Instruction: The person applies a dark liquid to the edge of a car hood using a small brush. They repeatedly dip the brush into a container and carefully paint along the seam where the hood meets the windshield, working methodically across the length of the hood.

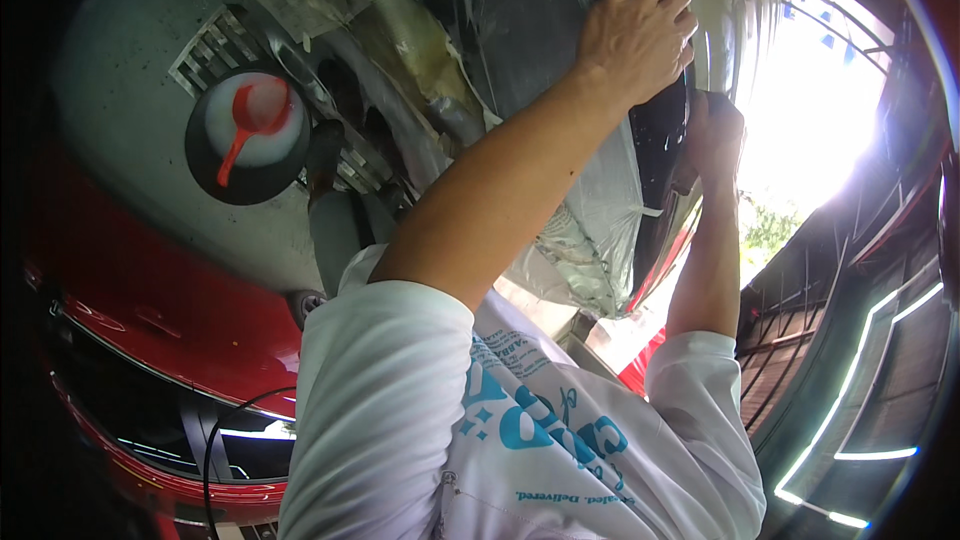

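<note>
My left hand lies with fingers spread on a dark glossy panel of a vehicle, at the top of the view. Beside it on the right, my right hand is in shadow against the pale glossy edge of the same vehicle. Its fingers look bent inward, and whatever they hold, if anything, is hidden. Clear plastic sheeting covers the vehicle left of my hands. A strip of yellowish masking material runs down along that sheeting.
A dark round tub of milky liquid stands on the floor at left, with a red dipper in it. Metal drain grates lie beside it. A red car is at lower left, near a thin black cable. Bright daylight enters at right.
</note>
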Tool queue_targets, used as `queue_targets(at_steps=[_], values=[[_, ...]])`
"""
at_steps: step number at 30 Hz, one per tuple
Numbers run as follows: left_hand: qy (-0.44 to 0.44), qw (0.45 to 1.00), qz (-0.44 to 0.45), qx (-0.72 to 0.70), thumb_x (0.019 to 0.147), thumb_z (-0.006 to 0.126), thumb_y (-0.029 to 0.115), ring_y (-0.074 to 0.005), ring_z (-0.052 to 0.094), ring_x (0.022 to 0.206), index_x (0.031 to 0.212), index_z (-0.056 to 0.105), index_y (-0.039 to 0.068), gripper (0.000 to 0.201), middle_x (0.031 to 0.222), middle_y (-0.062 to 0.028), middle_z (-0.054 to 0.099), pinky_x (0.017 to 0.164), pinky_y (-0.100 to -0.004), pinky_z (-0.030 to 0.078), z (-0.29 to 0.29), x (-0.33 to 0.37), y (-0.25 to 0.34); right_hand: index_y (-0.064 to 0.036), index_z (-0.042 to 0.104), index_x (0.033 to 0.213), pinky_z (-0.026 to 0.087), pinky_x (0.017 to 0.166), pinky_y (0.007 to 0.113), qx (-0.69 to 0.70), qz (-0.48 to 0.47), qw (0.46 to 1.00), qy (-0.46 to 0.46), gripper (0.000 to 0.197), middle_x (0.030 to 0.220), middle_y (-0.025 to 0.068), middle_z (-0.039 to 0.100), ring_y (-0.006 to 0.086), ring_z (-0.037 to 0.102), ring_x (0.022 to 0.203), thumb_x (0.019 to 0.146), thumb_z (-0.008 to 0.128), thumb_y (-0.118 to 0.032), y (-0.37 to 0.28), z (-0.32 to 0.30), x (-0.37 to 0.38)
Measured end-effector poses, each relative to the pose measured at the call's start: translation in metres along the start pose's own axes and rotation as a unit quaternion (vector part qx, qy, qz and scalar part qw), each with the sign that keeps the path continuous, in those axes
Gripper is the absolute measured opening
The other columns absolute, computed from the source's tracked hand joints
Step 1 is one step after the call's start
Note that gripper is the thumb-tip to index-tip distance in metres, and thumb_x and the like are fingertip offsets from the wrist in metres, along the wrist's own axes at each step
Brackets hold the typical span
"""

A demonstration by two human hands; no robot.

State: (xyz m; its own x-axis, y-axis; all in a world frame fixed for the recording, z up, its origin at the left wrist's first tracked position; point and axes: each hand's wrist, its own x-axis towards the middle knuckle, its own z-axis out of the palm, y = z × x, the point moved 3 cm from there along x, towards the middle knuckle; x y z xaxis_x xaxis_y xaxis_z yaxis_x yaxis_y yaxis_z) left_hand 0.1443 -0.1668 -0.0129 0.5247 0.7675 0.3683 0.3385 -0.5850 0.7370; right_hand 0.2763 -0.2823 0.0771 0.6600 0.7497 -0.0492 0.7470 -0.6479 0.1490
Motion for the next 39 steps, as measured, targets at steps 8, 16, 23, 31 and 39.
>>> queue_targets(at_steps=[8, 16, 23, 31, 39], values=[[-0.007, 0.999, 0.016, -0.028, 0.100, 0.055, 0.044, -0.0311, 0.029, 0.153, 0.131, 0.070, 0.016, 0.045, 0.146, -0.0092, 0.057, 0.121, -0.0722, 0.017, 0.000, 0.000, -0.002, 0.0050, 0.071, 0.085, 0.051, 0.064, 0.041, 0.034, 0.010, 0.999, 0.015, 0.036, 0.071, 0.0191, 0.070, 0.0286, 0.069, 0.063, 0.095, 0.064, -0.029, -0.020, 0.003, 0.010], [0.024, 0.999, 0.006, 0.040, 0.100, 0.058, 0.041, -0.0264, 0.027, 0.153, 0.125, 0.072, 0.018, 0.037, 0.140, -0.0040, 0.059, 0.116, -0.0789, 0.014, 0.003, -0.003, -0.001, 0.0050, 0.073, 0.095, 0.051, 0.062, 0.039, -0.011, -0.028, 0.999, 0.031, 0.035, 0.068, 0.0151, 0.067, 0.0244, 0.066, 0.061, 0.095, 0.065, -0.029, 0.051, 0.003, -0.005], [0.019, 0.999, 0.017, 0.044, 0.103, 0.053, 0.043, -0.0298, 0.024, 0.155, 0.133, 0.067, 0.023, 0.039, 0.147, -0.0059, 0.053, 0.114, -0.0820, 0.011, 0.005, 0.000, -0.002, 0.0030, 0.068, 0.093, 0.045, 0.054, 0.030, 0.232, 0.217, 0.948, 0.002, 0.036, 0.066, 0.0046, 0.059, 0.0119, 0.056, 0.056, 0.101, 0.064, -0.032, 0.071, -0.074, -0.105], [-0.063, 0.988, 0.034, 0.136, 0.103, 0.049, 0.037, -0.0353, 0.025, 0.154, 0.129, 0.067, 0.020, 0.037, 0.152, -0.0083, 0.049, 0.112, -0.0851, 0.010, -0.001, 0.002, 0.002, -0.0025, 0.063, 0.085, 0.041, 0.048, 0.028, 0.395, 0.286, 0.872, 0.042, 0.029, 0.062, 0.0011, 0.057, 0.0092, 0.052, 0.052, 0.100, 0.068, -0.026, 0.163, -0.049, -0.227], [-0.199, 0.915, 0.081, 0.343, 0.100, 0.035, 0.044, -0.0418, 0.035, 0.150, 0.141, 0.057, -0.007, 0.069, 0.152, -0.0228, 0.051, 0.114, -0.0828, 0.006, 0.019, -0.013, 0.108, -0.0066, 0.061, 0.079, 0.041, 0.053, 0.029, 0.454, 0.375, 0.804, 0.077, 0.032, 0.064, -0.0002, 0.057, 0.0092, 0.052, 0.056, 0.102, 0.066, -0.029, 0.225, 0.011, -0.351]])
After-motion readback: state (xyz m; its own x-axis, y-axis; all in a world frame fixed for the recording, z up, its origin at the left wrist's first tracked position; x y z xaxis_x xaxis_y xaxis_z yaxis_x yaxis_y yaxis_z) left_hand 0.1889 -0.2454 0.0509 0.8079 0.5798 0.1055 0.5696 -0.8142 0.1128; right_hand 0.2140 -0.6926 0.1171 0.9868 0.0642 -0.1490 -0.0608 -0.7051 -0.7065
